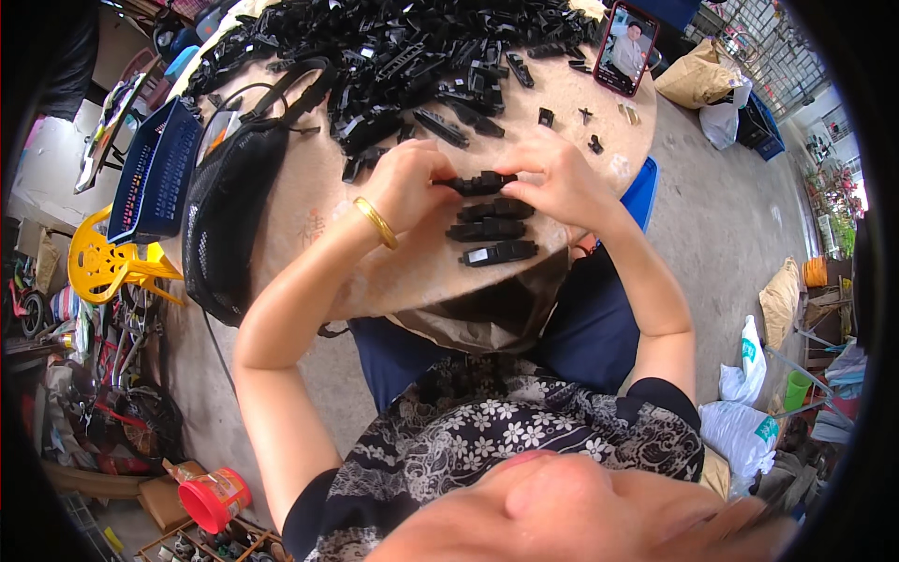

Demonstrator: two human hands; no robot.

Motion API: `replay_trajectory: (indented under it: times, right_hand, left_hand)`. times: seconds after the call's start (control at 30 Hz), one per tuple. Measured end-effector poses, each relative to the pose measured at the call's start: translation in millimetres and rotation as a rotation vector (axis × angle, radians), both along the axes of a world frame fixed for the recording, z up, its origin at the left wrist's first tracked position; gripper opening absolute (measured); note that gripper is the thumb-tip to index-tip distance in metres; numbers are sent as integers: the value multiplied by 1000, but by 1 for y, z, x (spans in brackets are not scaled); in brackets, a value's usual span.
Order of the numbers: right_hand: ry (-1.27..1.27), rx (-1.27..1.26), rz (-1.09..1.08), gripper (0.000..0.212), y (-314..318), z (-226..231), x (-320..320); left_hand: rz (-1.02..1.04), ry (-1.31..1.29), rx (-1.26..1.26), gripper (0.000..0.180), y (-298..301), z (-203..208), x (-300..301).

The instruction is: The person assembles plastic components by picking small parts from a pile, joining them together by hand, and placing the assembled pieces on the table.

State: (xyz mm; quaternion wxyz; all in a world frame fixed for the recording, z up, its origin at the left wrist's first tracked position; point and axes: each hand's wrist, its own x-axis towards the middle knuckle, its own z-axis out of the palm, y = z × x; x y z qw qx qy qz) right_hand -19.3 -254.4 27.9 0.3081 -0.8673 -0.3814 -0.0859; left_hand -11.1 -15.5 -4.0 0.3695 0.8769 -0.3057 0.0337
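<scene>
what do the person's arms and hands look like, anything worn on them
Both forearms are bare, with no gloves on the left hand or right hand. A gold bangle circles the left wrist. Short dark sleeves end at the upper arms.

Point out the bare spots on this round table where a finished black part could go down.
Bare tabletop lies between the black mesh bag and the left hand, and right of the right hand toward the phone. The far half is crowded with the pile of black parts; three assembled pieces fill the near edge.
</scene>
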Motion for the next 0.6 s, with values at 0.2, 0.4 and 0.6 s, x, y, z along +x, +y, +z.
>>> replay_trajectory:
  times: [0.2, 0.4, 0.6]
  right_hand:
    - [114, 93, 29, 21, 8, -9, 2]
    - [110, 78, 26, 24, 1, -3, 21]
    - [-491, -79, -314, 29, -5, -30, 56]
  left_hand:
    - [-50, 45, -66, 22, -6, 2, -2]
    - [-234, 39, 52, 21, -1, 9, 7]
    - [55, -412, -46, 36, -11, -9, 19]
